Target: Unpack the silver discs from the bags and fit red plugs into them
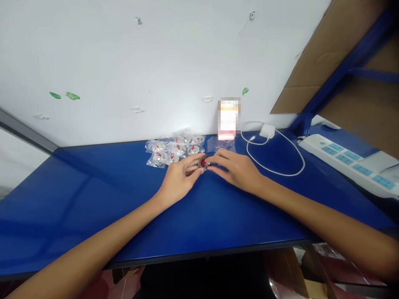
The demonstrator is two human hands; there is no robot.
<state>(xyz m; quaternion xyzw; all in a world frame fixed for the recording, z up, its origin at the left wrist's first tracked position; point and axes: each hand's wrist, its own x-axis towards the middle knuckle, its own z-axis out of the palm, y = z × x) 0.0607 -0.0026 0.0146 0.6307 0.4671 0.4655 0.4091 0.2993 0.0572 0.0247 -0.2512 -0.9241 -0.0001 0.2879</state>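
Note:
Held above the blue table (187, 224) is a small round silver metal piece with a red part inside (203, 161). My left hand (181, 174) grips its rim between thumb and fingers. From the other side my right hand (238, 169) pinches at the red part and a small shiny bit by it, too small to name. Just behind my left hand lies a pile of clear plastic bags (174, 148), each with a round silver piece and a red loop in it.
A lit, blurred-out screen (229, 120) leans on the white wall (174, 62). Right of it lie a flat clear bag (220, 145), a white charger (267, 131) with its looped cable (289, 173), and a white power strip (352, 164). A blue metal frame (339, 79) stands at right.

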